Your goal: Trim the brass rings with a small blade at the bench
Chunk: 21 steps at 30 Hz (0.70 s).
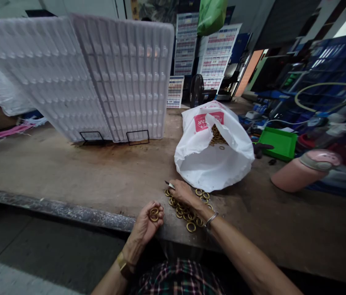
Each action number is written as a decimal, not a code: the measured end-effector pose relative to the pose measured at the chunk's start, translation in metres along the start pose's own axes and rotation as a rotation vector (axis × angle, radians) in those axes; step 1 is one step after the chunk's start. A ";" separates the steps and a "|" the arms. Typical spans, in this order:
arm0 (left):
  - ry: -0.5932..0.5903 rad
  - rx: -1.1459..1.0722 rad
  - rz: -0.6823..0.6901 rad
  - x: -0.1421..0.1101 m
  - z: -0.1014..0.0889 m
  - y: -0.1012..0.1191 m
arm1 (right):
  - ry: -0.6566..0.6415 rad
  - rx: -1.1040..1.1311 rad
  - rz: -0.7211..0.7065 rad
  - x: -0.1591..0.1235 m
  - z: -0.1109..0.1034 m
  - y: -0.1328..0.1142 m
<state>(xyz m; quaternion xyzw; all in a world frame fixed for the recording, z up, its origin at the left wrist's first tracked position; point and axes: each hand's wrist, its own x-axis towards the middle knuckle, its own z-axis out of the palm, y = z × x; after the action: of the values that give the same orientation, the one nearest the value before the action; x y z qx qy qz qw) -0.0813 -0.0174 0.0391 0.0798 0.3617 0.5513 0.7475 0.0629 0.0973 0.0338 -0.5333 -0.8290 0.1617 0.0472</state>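
My left hand (148, 221) is turned palm up near the table's front edge, its fingers curled round a few brass rings (154, 214). To its right, my right hand (182, 191) reaches over a loose pile of brass rings (191, 226) on the table. A small tool with a dark pointed tip (167, 183) and a pale part sticks out from its closed fingers. Whether those fingers also touch a ring is hidden. Just beyond the pile lies a white plastic sack (188, 164), its mouth gaping towards me, with more brass rings (217, 137) showing through a tear.
Two upright ribbed plastic trays (132, 82) stand in black wire holders (138, 137) at the back left of the wooden table (83, 176). A pink bottle (301, 172) and a green tray (279, 143) are on the right. Stacked white crates (215, 57) stand behind.
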 end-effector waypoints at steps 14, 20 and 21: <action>0.034 0.297 0.120 0.014 0.012 -0.011 | 0.182 0.204 0.100 -0.011 -0.003 0.006; 0.058 0.512 0.247 0.036 0.025 -0.023 | 0.299 0.629 0.095 -0.022 -0.003 -0.001; 0.062 0.540 0.265 0.039 0.027 -0.024 | 0.305 0.665 0.104 -0.024 -0.002 -0.002</action>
<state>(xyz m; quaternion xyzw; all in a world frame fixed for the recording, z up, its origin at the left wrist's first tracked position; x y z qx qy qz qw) -0.0407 0.0157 0.0289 0.3051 0.5045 0.5300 0.6095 0.0717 0.0758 0.0385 -0.5481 -0.6865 0.3429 0.3327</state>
